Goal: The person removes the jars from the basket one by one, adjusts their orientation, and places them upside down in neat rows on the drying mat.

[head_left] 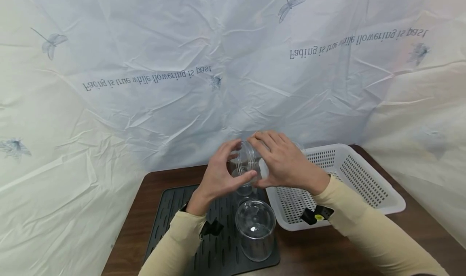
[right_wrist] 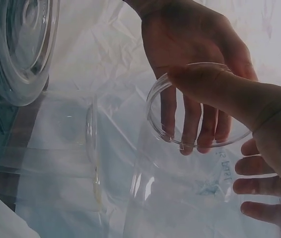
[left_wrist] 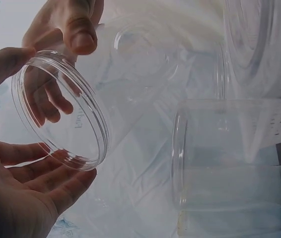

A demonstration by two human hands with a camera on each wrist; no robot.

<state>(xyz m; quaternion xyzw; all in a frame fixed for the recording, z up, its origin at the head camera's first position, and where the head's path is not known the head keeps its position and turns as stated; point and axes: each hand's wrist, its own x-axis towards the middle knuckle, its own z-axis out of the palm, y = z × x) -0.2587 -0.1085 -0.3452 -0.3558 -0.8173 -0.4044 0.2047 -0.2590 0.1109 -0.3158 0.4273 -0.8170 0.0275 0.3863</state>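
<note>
Between thumb and fingers my left hand point(head_left: 222, 173) holds a clear round lid point(left_wrist: 103, 131) by its edge, tilted on its side. My right hand point(head_left: 287, 160) grips a clear jar point(right_wrist: 148, 191) near its mouth, thumb over the rim and fingers round the other side. Lid and jar mouth are close together between the hands; whether they touch, I cannot tell. In the head view the right hand hides most of the jar. Just below stands another clear jar point(head_left: 255, 231) on a dark ridged mat point(head_left: 218, 249), with a further clear vessel point(head_left: 244, 187) behind it.
A white perforated basket point(head_left: 395, 203) stands on the right of the brown wooden table point(head_left: 127, 231), under my right forearm. Wrinkled printed sheeting point(head_left: 174, 118) hangs close behind the table and along both sides.
</note>
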